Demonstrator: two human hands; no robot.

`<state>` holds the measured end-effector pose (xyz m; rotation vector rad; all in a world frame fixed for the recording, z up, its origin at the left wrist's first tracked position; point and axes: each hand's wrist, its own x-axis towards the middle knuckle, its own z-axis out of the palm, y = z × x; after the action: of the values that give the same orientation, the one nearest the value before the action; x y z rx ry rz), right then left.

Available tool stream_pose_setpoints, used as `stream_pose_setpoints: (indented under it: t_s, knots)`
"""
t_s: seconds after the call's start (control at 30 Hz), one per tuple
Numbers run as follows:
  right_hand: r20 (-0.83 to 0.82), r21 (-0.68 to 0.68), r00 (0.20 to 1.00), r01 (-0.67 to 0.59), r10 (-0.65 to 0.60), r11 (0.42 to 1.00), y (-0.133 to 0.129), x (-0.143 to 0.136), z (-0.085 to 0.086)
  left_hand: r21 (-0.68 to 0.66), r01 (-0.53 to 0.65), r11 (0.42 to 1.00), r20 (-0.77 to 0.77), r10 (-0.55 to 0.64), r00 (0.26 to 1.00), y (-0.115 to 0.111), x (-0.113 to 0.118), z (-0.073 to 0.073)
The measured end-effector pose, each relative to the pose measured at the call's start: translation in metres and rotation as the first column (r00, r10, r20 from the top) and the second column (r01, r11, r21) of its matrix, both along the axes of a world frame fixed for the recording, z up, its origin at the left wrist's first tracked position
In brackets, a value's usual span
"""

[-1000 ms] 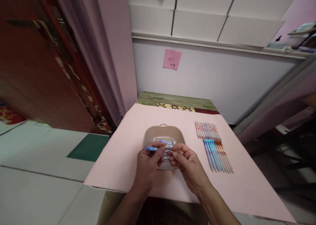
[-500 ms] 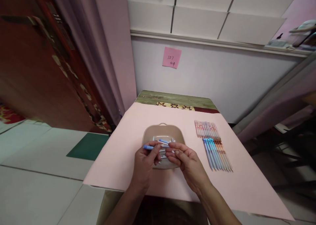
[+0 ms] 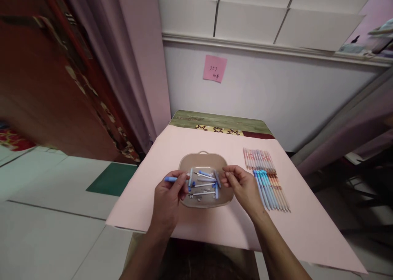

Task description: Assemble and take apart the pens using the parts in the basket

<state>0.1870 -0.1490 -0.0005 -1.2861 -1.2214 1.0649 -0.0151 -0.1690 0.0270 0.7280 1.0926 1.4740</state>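
Note:
My left hand (image 3: 170,194) is closed in a pinch round a blue pen part (image 3: 170,179), whose blue end sticks out to the left. It is over the left rim of a beige plastic basin (image 3: 188,162). My right hand (image 3: 241,186) is at the basin's right rim, thumb and fingers drawn together; whatever is between them, if anything, is too small to make out. Inside the basin lie loose pen parts: white refills (image 3: 204,193), blue barrel pieces (image 3: 205,173), a grey-blue tube (image 3: 217,178) and small bits.
To the right on the pink-covered table (image 3: 301,235) lies a row of blue and orange pens (image 3: 267,190). Behind it is a row of clear, red-patterned pens (image 3: 258,160). A pink note (image 3: 215,68) is stuck on the wall beyond the table.
My hands have drawn apart, the left moving left with the blue pen part and the right moving right. The basin's contents between them now show more fully.

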Motion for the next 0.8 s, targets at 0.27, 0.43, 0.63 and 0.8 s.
stream_pose_setpoints:
  t_s: [0.27,0.43,0.63,0.8]
  knots:
    - [0.079,-0.037,0.997,0.013,-0.01,0.999,-0.007,-0.001,0.005,-0.009,-0.029,1.0,0.044,0.029,0.999,0.0,-0.006,-0.001]
    - [0.182,-0.011,0.979,0.099,-0.095,0.995,-0.003,0.011,0.001,-0.011,-0.029,1.0,0.044,0.03,0.999,0.0,-0.006,-0.003]
    - [-0.072,-0.082,0.997,0.033,-0.039,0.996,-0.001,0.013,0.0,-0.025,-0.026,0.999,0.015,0.026,1.0,0.001,-0.003,-0.004]
    - [-0.209,-0.093,0.978,-0.011,-0.009,0.996,-0.005,0.006,0.007,-0.03,-0.003,1.0,-0.005,0.003,1.0,-0.001,-0.001,-0.003]
